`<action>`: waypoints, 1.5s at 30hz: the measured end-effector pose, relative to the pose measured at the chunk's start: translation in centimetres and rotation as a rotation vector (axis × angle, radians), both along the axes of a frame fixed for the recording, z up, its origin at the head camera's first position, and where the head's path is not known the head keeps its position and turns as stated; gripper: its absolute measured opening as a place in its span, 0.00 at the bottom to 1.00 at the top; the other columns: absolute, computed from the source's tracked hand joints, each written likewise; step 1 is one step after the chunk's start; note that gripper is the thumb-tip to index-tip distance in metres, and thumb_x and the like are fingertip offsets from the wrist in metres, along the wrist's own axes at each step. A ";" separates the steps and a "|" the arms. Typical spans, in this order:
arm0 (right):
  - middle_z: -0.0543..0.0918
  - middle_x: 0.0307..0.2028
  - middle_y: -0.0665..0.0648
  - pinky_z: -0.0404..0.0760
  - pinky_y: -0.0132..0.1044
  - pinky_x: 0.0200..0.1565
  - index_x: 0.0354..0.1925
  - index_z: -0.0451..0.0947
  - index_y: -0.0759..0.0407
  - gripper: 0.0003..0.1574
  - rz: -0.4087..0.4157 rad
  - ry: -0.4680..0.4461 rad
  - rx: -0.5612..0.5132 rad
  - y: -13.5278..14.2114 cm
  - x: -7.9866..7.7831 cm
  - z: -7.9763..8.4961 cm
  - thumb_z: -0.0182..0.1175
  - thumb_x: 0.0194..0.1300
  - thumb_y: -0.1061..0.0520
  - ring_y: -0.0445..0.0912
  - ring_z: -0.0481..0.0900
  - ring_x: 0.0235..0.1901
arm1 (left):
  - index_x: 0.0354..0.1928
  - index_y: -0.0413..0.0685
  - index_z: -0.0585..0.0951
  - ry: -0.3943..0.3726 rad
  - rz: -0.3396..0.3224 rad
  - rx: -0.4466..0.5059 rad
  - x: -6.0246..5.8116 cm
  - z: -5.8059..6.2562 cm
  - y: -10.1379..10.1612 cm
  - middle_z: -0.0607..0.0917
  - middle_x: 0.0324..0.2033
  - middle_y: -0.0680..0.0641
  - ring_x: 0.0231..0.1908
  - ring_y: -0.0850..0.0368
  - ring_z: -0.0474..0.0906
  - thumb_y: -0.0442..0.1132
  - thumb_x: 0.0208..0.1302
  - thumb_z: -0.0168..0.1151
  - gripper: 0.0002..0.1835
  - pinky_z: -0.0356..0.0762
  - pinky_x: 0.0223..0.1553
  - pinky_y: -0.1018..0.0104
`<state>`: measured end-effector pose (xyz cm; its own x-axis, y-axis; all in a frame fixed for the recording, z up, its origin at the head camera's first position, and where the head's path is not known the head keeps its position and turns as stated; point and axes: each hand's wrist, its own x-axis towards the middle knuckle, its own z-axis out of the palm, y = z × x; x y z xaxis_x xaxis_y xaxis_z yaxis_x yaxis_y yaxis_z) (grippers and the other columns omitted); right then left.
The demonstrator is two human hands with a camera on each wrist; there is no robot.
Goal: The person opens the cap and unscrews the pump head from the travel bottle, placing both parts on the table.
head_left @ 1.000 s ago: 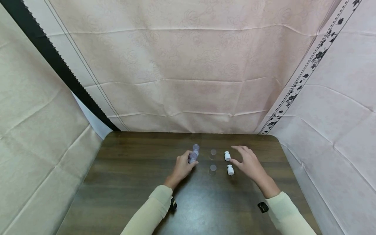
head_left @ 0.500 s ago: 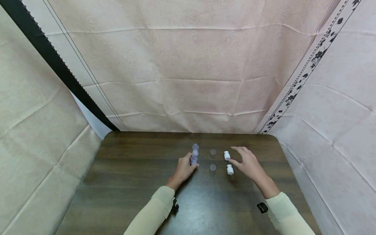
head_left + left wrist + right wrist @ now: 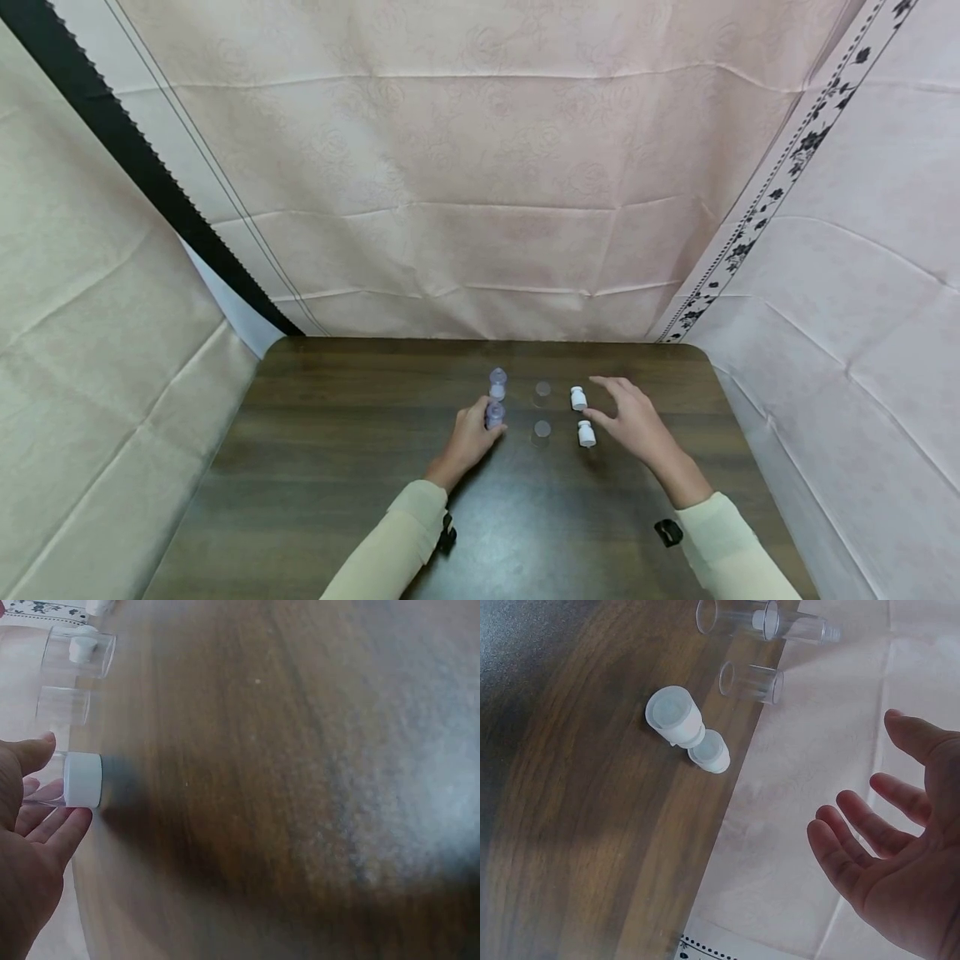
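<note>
My left hand [image 3: 467, 435] holds a small clear bottle [image 3: 495, 414] between thumb and fingers. Its white cap-like end [image 3: 83, 780] faces down at the tabletop; whether it touches cannot be told. Just behind stands a similar clear bottle [image 3: 498, 383] with a white lower part. To the right, my right hand [image 3: 637, 419] hovers with spread, slightly bent fingers and holds nothing. Closest to it are two small white bottles, a rear one [image 3: 578, 398] and a front one [image 3: 587, 433]. The right wrist view shows the hand's palm [image 3: 900, 892] apart from them.
Between the clear and white bottles stand two transparent cups, a rear one [image 3: 542, 390] and a front one [image 3: 542, 431]. All sit on a brown wooden table [image 3: 360, 467]. Pale cloth [image 3: 480, 208] hangs behind the table's far edge and along both sides.
My left hand has shifted slightly right and toward me, with the held bottle now more apart from the one behind. My right hand has barely moved.
</note>
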<state>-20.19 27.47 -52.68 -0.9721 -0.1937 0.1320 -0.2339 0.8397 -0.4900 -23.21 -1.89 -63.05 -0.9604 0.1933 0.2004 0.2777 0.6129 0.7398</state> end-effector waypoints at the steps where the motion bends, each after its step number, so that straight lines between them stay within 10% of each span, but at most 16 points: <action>1: 0.79 0.62 0.67 0.76 0.64 0.58 0.69 0.73 0.61 0.37 0.000 -0.002 -0.002 0.0 0.0 0.0 0.71 0.67 0.51 0.64 0.78 0.60 | 0.53 0.41 0.80 -0.004 -0.002 0.002 0.0 0.0 0.0 0.89 0.44 0.40 0.45 0.48 0.87 0.33 0.60 0.76 0.20 0.85 0.45 0.54; 19: 0.77 0.64 0.68 0.74 0.64 0.61 0.71 0.71 0.61 0.38 0.002 -0.001 -0.019 0.2 -0.8 0.5 0.69 0.69 0.50 0.65 0.75 0.64 | 0.61 0.39 0.77 -0.042 -0.044 0.026 -0.4 0.2 -1.3 0.87 0.52 0.39 0.52 0.45 0.85 0.40 0.56 0.80 0.32 0.84 0.51 0.50; 38: 0.75 0.64 0.69 0.68 0.65 0.65 0.68 0.72 0.64 0.32 -0.019 0.152 0.011 2.0 -2.5 3.3 0.65 0.72 0.54 0.66 0.70 0.65 | 0.73 0.44 0.70 0.147 -0.068 -0.247 -0.8 7.8 -6.2 0.76 0.69 0.40 0.69 0.43 0.73 0.59 0.62 0.72 0.44 0.75 0.66 0.47; 45: 0.75 0.62 0.70 0.70 0.64 0.63 0.65 0.74 0.66 0.30 -0.026 0.228 0.080 3.2 -2.3 2.3 0.66 0.71 0.55 0.67 0.71 0.63 | 0.75 0.44 0.68 0.201 -0.079 -0.330 -0.5 8.8 -8.1 0.75 0.70 0.40 0.69 0.42 0.73 0.61 0.65 0.69 0.44 0.76 0.65 0.47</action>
